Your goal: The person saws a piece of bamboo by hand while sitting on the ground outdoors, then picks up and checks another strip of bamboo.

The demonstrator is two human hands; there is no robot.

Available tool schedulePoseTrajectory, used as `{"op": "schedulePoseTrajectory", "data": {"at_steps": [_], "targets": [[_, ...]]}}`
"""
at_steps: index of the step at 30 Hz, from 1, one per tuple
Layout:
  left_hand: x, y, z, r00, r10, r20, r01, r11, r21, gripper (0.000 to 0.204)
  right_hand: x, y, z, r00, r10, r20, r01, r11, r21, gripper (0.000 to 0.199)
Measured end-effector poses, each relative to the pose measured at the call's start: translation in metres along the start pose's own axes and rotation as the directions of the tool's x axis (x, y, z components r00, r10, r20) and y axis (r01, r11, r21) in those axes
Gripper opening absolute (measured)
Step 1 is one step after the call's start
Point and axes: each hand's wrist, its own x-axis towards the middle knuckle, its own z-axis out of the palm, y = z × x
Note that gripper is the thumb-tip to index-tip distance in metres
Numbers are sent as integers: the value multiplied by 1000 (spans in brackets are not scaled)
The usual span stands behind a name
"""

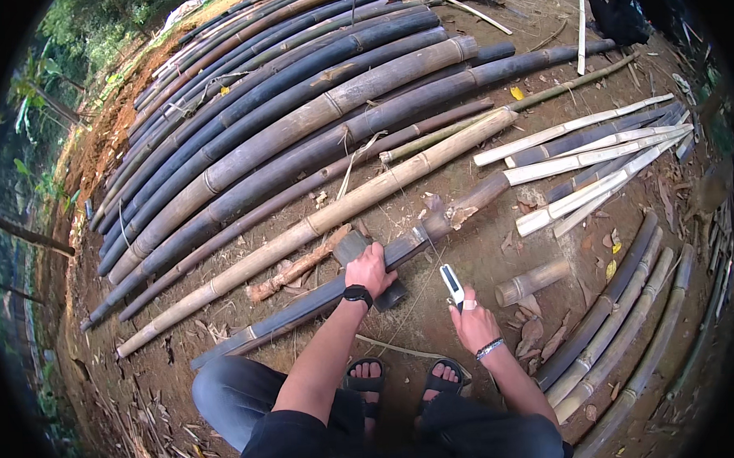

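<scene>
My left hand point(370, 272), with a dark watch at its wrist, grips a dark length of bamboo point(305, 304) that slants across the ground before me. A short dark piece point(353, 248) lies crosswise at this hand, sticking out on both sides of the bamboo. Closed around a slim white-and-dark handheld tool point(451, 284), my right hand point(474, 322) is held to the right of the bamboo, apart from it. The tool points up and away; its exact kind cannot be made out. Farther along the bamboo is a rough, broken-looking spot point(463, 215).
Long bamboo poles point(297, 121) lie side by side at the far left. A pale pole point(326, 221) runs just beyond my work. Split white strips point(597, 155) fan out at the right, above a short bamboo piece point(533, 281) and curved lengths point(613, 325). A dark-clothed person point(618, 13) is at the upper right.
</scene>
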Motion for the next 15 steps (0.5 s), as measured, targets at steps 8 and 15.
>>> {"op": "schedulePoseTrajectory", "data": {"at_steps": [8, 15], "targets": [[1, 1, 0, 999, -21, 36, 22, 999, -24, 56, 5, 11, -7, 998, 29, 48, -29, 1000, -8, 46], [-2, -2, 6, 999, 15, -30, -15, 1000, 16, 57, -8, -4, -22, 997, 38, 66, -36, 999, -22, 43]]}}
